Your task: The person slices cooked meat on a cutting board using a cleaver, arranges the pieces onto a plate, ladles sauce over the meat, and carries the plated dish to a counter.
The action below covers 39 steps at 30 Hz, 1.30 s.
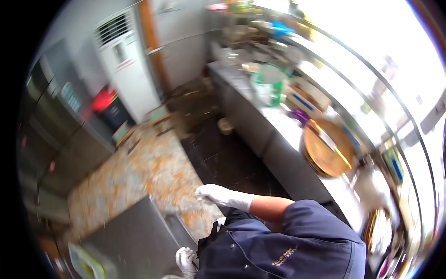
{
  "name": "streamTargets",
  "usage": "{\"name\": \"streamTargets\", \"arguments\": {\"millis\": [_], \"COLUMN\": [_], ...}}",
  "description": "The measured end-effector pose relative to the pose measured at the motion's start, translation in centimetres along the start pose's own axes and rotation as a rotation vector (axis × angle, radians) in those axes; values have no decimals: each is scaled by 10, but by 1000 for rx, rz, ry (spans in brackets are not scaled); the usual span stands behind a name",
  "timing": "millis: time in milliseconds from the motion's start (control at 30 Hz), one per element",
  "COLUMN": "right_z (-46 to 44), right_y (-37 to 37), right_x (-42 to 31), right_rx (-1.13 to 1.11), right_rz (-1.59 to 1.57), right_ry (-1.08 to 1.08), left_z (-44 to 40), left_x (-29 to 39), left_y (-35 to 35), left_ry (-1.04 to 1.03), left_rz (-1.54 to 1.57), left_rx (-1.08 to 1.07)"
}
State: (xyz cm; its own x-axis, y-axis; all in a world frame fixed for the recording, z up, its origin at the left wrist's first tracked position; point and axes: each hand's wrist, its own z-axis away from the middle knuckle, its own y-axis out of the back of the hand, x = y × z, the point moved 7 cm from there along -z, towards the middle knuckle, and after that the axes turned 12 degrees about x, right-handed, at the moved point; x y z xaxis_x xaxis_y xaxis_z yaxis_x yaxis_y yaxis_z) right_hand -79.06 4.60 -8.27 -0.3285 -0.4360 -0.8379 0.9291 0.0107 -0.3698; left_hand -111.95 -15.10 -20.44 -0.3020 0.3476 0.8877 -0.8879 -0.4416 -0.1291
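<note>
My right hand (212, 194), in a white glove, is held out in front of my body over the dark floor. Its fingers look folded in, and nothing shows in them. My left hand (186, 261), also white-gloved, is low at my side, beside the grey steel table (130, 232). Its fingers are loosely bent and a little apart, with no object visible in them. A small part of a pale rounded thing (172, 277) shows below it at the frame's bottom edge. My dark blue jacket (288, 242) fills the lower middle.
A steel counter (241, 104) along the right bears a round wooden board (325, 156) with a knife (327, 139), and a green-and-white container (272, 79). A dark bin (111, 111) with a red top stands by the white air conditioner (127, 65). Steel cabinets (69, 135) line the left.
</note>
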Motion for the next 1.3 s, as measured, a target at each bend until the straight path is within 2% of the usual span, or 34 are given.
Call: {"name": "streamTargets", "arguments": {"millis": [33,100,200,233,267,333,367,400,533,667,733,800,833,933,1000,1067,1200,1300], "right_z": [20,96,242,291,340,425,463,499,622,730,786,852,881,960,1007,1050,1129,1182], "right_y": [60,149,232,236,238,229,219,206,176,146,129,107,97,61,39,29,18,-8], "right_x": [3,21,92,117,138,193,216,243,345,442,466,477,492,546,557,562,633,683], "right_rx": [79,300,621,805,977,1103,1175,1237,1468,1589,1784,1999,2087,2203,2282,2309,2407,2548], "right_rz": [-61,-232,-509,-560,-608,-904,-966,-1070,-1383,-1436,-1407,-1296,-1193,-1438,-1439,-1478,-1495,-1529], "right_ry": [16,7,-16,-18,-29,-77,-11,47,332,626,653,669,729,814,785,772,665,548], "left_z": [-20,-41,-71,-79,-89,-98,-82,-58,101,271,362,477,553,782,889,965,1068,1150], "left_x": [6,19,-3,-19,-42,-101,-116,-130,-186,-264,-302,-322,-308,-208,-158,-152,-211,-254], "left_y": [-19,-62,-117,-135,-151,-186,-213,-240,-352,-413,-426,-422,-414,-361,-322,-283,-224,-206], "left_ry": [87,133,270,398,428,491,401,388,310,73,14,-89,110,798,1035,1147,1443,1355], "left_rz": [-37,-144,-330,-385,-489,-715,-895,-949,-1150,-1273,-1350,-1366,-1361,-1370,-1093,-590,-396,-405], "left_rx": [-64,-212,-398,-420,-513,-730,-772,-866,-1265,-1659,-1722,-2122,-2274,-2783,-3445,-3858,-4024,-4048]}}
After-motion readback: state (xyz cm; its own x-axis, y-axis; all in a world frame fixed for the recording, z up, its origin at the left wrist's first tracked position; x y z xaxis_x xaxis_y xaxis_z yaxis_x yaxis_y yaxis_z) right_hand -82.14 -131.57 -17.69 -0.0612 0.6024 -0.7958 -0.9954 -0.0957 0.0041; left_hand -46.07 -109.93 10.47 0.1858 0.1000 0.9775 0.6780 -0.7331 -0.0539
